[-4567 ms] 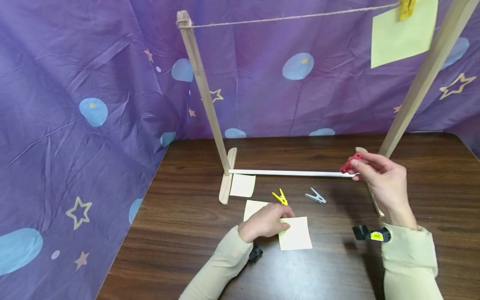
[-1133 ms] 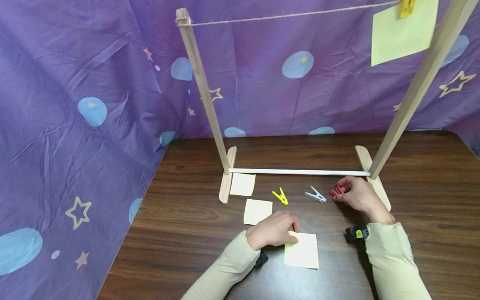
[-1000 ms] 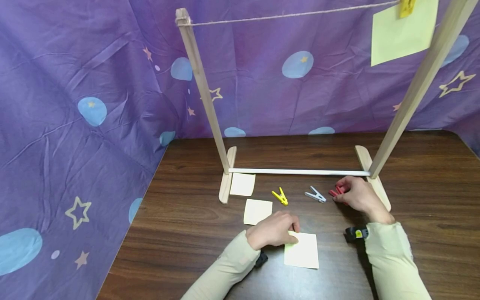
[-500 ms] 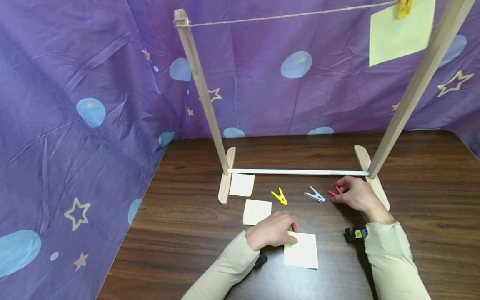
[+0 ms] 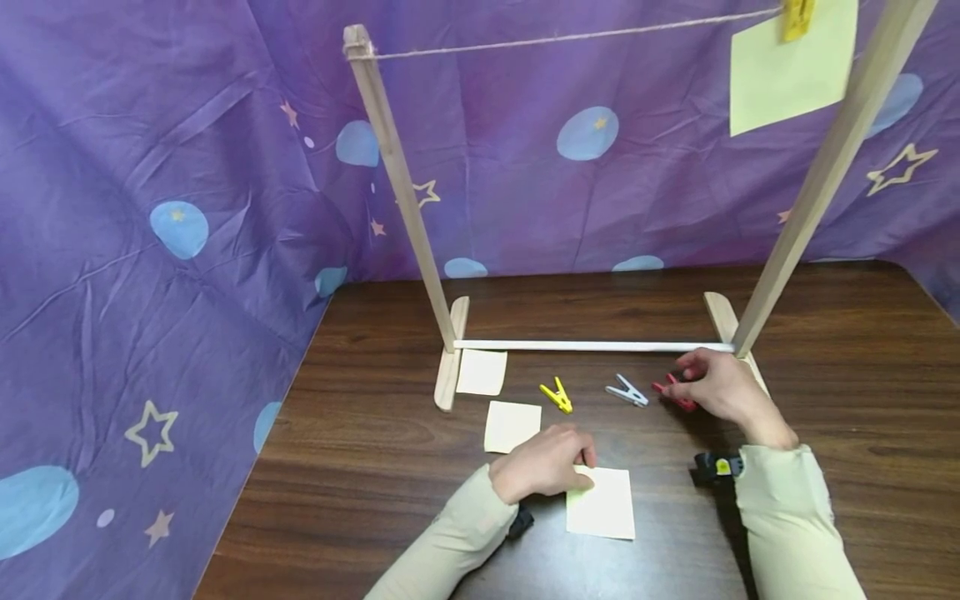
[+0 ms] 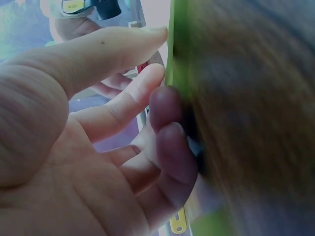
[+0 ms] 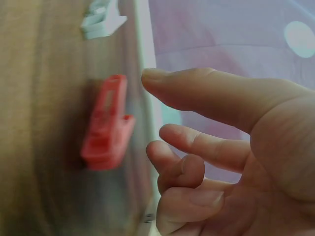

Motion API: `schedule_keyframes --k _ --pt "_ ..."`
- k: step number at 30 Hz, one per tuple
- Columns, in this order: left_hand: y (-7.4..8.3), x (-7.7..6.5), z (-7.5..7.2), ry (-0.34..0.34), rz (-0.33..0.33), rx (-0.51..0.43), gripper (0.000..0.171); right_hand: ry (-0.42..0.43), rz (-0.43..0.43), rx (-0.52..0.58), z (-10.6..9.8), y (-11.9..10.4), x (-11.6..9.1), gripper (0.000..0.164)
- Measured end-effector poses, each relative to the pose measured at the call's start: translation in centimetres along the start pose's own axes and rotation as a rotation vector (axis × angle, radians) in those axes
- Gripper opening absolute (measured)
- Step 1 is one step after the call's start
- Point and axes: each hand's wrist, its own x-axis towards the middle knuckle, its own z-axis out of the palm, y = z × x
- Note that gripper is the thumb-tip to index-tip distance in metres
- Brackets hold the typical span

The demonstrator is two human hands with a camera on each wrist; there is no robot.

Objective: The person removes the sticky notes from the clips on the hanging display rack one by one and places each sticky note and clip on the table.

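Observation:
My left hand [image 5: 543, 462] pinches the upper left corner of a pale yellow paper square [image 5: 603, 508] low over the table, thumb on top. In the left wrist view the paper's green edge [image 6: 170, 49] runs beside the thumb and fingertips. A red clothespin [image 5: 684, 403] lies on the table below my right hand [image 5: 723, 387]. Bent and relaxed, the right fingers stand apart from it; the right wrist view has a gap between the thumb and the red clothespin [image 7: 106, 125]. Left of it lie a light blue clothespin [image 5: 628, 392] and a yellow clothespin [image 5: 557, 395].
Two more paper squares lie at left, a near one [image 5: 512, 426] and a far one [image 5: 482, 372]. A wooden frame with a white bar [image 5: 585, 345] stands behind. From its string [image 5: 570, 38] hangs a paper [image 5: 791, 71] under a yellow clip [image 5: 797, 18].
The red clothespin, held up by the right frame post earlier, was lowered to the table and let go; the right fingers have lifted off. Earlier, the left hand shifted its paper nearer.

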Motion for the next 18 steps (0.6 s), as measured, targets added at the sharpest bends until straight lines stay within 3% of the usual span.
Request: schedule_keyframes --k 8,18 --pt "0.1 -0.1 -0.3 -0.01 -0.008 0.011 0.015 0.099 -0.009 -0.051 -2.0 -1.5 -0.8 0.046" --pt "0.1 -0.3 -0.5 0.023 0.033 0.031 0.012 0.263 -0.098 -0.043 -5.0 -4.8 -3.2 0.04"
